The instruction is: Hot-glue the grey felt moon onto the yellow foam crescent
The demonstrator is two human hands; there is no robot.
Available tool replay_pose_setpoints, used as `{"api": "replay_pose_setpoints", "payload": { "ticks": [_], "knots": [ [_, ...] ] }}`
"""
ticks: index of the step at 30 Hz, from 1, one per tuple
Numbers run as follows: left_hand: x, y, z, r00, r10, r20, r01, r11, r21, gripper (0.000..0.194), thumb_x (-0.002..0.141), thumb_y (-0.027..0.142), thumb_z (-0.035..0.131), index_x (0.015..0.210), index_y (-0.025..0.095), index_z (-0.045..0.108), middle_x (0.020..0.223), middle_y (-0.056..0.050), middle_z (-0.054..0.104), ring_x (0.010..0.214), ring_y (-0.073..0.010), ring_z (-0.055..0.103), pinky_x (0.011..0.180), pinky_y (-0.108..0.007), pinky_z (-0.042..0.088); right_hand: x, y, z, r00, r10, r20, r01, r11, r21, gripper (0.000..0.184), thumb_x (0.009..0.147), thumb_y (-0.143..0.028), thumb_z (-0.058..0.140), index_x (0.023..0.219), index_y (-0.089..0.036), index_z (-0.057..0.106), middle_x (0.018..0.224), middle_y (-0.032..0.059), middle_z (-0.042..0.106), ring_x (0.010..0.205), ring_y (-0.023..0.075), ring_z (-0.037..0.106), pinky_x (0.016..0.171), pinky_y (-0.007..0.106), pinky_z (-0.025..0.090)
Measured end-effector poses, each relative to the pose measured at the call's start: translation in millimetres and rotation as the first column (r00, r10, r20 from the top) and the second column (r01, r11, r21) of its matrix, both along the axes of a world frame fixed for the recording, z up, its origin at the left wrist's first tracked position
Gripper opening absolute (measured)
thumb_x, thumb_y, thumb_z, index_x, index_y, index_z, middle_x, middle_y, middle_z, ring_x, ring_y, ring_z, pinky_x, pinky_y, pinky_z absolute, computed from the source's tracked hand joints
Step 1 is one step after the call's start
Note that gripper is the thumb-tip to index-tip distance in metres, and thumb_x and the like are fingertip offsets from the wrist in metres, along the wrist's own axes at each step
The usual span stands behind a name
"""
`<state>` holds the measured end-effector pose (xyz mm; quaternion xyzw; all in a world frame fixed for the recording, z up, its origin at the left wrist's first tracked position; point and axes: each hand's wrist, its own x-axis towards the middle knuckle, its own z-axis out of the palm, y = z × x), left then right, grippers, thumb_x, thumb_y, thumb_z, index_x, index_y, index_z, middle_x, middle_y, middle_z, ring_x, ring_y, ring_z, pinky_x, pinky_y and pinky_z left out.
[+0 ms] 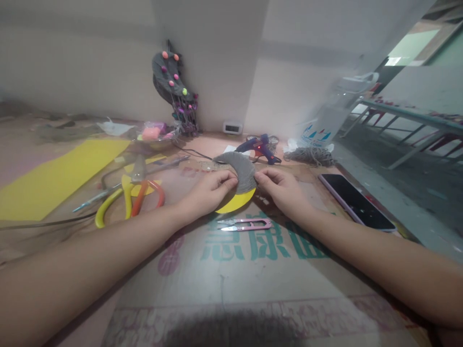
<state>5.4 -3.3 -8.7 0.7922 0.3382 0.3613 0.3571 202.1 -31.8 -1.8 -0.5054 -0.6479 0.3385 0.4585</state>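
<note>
Between my hands is a yellow crescent cutout (237,201), its upper part covered with a grey yarn wrap (240,168). The lower tip of the crescent shows bare yellow. My left hand (217,189) pinches the crescent's inner edge with thumb and fingers. On the other side, my right hand (277,185) pinches its outer edge near where the grey ends. A pair of pink thread snips (249,224) lies just below on the cardboard, touched by neither hand.
Behind the crescent lies a blue glue gun (258,147). Orange-and-yellow-handled pliers (132,197) and a yellow sheet (61,178) are at left. A phone (354,200), grey yarn (313,155) and a white bottle (327,113) stand or lie right. A decorated grey crescent (164,79) leans on the wall.
</note>
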Motion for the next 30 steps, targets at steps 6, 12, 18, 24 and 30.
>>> {"api": "replay_pose_setpoints", "payload": {
  "ticks": [6, 12, 18, 24, 30],
  "knots": [
    [-0.6, 2.8, 0.2, 0.988, 0.150, 0.027, -0.148, 0.987, -0.067, 0.025, 0.086, 0.038, 0.049, 0.085, 0.017, 0.062, 0.084, -0.004, 0.065, 0.080, -0.0174, 0.058, 0.074, -0.028, 0.044, -0.4, -0.6, 0.4, 0.999, 0.009, -0.036, -0.010, 1.000, -0.011, 0.029, 0.084, -0.048, 0.057, 0.077, -0.020, 0.061, 0.056, -0.0032, 0.051, 0.053, 0.0125, 0.048, 0.050, 0.024, 0.041],
    [-0.5, 1.4, -1.3, 0.998, 0.058, 0.023, -0.056, 0.994, -0.096, 0.032, 0.086, 0.043, 0.050, 0.073, 0.016, 0.062, 0.076, -0.002, 0.064, 0.071, -0.0140, 0.056, 0.066, -0.024, 0.044, 0.7, 0.9, -0.8, 0.999, -0.039, 0.011, 0.038, 0.998, 0.055, 0.029, 0.085, -0.046, 0.056, 0.077, -0.018, 0.061, 0.073, 0.0002, 0.061, 0.065, 0.0136, 0.054, 0.060, 0.024, 0.044],
    [1.4, 0.3, -2.9, 0.996, 0.086, 0.000, -0.084, 0.976, -0.202, 0.030, 0.078, 0.045, 0.062, 0.083, 0.016, 0.068, 0.080, -0.004, 0.069, 0.072, -0.0149, 0.061, 0.063, -0.024, 0.045, 2.7, 2.9, -1.8, 0.994, -0.077, 0.076, 0.068, 0.991, 0.115, 0.028, 0.087, -0.043, 0.053, 0.078, -0.018, 0.062, 0.076, 0.0011, 0.063, 0.070, 0.0147, 0.056, 0.063, 0.025, 0.043],
    [-0.2, 2.4, -5.0, 1.000, 0.027, -0.006, -0.027, 0.984, -0.175, 0.028, 0.081, 0.041, 0.056, 0.084, 0.016, 0.068, 0.081, -0.003, 0.069, 0.072, -0.0146, 0.060, 0.065, -0.024, 0.045, 3.6, 4.1, -2.1, 0.993, -0.066, 0.095, 0.054, 0.991, 0.124, 0.028, 0.087, -0.043, 0.053, 0.078, -0.018, 0.062, 0.075, 0.0010, 0.062, 0.071, 0.0154, 0.056, 0.065, 0.026, 0.043],
    [0.7, 6.3, -7.4, 1.000, -0.016, -0.002, 0.016, 0.998, -0.059, 0.026, 0.087, 0.037, 0.048, 0.080, 0.016, 0.062, 0.082, -0.003, 0.065, 0.075, -0.0144, 0.056, 0.067, -0.024, 0.044, 3.0, 3.1, -2.4, 0.998, -0.024, 0.066, 0.016, 0.993, 0.118, 0.028, 0.087, -0.043, 0.053, 0.077, -0.018, 0.061, 0.074, 0.0004, 0.060, 0.069, 0.0140, 0.054, 0.063, 0.025, 0.043]
  ]
}}
